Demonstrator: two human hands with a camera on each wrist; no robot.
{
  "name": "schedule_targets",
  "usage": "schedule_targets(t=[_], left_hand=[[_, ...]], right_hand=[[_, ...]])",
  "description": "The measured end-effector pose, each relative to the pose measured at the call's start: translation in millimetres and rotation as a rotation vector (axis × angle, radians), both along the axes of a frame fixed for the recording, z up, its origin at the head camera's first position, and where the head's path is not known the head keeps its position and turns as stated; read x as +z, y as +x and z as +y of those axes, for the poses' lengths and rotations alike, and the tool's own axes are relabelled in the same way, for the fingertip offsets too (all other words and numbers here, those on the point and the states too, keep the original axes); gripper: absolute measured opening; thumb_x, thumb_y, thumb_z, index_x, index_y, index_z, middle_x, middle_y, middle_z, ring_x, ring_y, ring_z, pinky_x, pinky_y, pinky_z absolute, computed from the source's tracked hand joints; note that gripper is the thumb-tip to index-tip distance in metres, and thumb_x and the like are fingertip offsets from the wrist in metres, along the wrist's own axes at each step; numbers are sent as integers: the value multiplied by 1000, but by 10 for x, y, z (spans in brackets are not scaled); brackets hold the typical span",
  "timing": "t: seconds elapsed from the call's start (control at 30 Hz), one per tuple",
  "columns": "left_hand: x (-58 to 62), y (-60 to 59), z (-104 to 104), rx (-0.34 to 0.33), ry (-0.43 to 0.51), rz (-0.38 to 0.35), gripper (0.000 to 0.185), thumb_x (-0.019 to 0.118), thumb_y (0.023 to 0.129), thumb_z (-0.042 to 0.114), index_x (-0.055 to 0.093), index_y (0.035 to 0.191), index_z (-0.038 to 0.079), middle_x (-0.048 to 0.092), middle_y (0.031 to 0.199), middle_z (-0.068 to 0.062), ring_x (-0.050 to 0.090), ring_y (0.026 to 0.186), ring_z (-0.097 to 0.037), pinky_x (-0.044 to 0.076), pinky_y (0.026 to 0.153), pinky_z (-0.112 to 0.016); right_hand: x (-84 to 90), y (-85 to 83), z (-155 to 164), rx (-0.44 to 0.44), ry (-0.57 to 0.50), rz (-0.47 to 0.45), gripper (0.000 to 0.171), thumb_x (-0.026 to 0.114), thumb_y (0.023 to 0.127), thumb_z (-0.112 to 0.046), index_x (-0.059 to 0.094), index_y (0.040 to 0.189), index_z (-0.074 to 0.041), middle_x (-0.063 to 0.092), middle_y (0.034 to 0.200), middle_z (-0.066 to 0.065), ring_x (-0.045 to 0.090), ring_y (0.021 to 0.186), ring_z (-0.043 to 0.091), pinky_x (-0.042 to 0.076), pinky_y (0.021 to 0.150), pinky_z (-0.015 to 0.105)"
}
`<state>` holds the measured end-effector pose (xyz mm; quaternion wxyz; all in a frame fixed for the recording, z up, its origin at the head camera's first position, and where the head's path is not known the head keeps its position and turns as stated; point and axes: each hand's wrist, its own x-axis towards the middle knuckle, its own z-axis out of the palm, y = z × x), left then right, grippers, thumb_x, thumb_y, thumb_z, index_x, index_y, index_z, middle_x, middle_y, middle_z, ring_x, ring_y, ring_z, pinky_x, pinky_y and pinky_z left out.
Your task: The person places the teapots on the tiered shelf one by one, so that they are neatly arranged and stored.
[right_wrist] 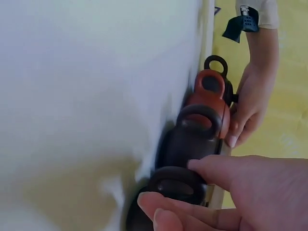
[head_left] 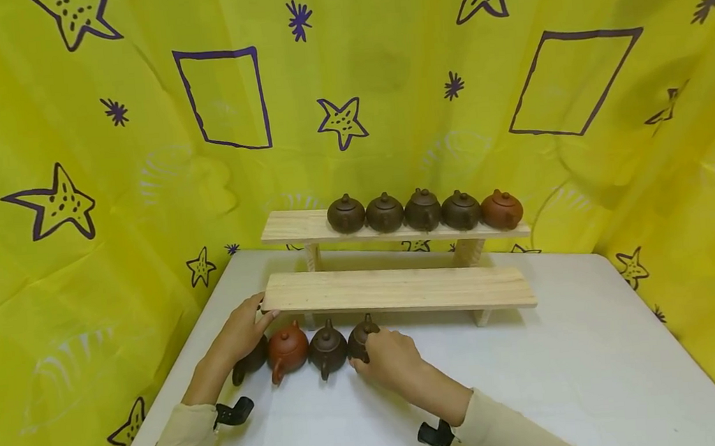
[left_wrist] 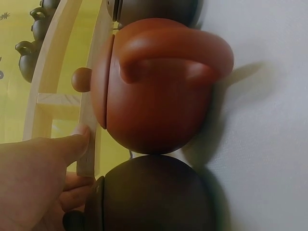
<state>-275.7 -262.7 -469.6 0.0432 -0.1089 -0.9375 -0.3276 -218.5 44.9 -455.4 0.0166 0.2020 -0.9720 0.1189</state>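
My left hand [head_left: 240,336] holds the left end of the lower wooden shelf [head_left: 400,289], its thumb on the front edge and its fingers behind the end. Below it a dark brown teapot [head_left: 253,359] is partly covered by this hand. Beside that one stand a reddish-brown teapot [left_wrist: 159,91] and another dark teapot [head_left: 328,348], touching in a row on the table. My right hand [head_left: 396,361] is at the row's right end, thumb and fingers on either side of the handle of a dark teapot [right_wrist: 178,185]. That teapot is partly hidden by the hand.
On the upper wooden shelf [head_left: 301,226] stand several dark teapots [head_left: 385,214], with a reddish-brown teapot [head_left: 502,210] at the right. Both shelves stand on a white table [head_left: 595,358]. A yellow patterned curtain [head_left: 382,60] surrounds it at the back and sides.
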Motion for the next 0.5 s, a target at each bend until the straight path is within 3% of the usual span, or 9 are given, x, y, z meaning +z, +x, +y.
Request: schedule_targets(t=[0.17,0.5], left_hand=[[-7,-2,-4,-9,-11,14,54,60,109,21,47,149,-12,55,145,-37,52,136,-54,41,114,-68],[-11,8,-5,-1,-7,7,55,60,109,22,46,149,-13,55,145,-37,51,137,-55,40,114,-68]], right_hand=[[-64,29,38,-13,-48,9,53,82,90,-39,47,57,-16,51,65,3,46,56,14,38,45,28],[-128,51,108,-67,-103,-58,51,78,90,-36,46,57,-15,52,64,4,46,55,16,38,46,30]])
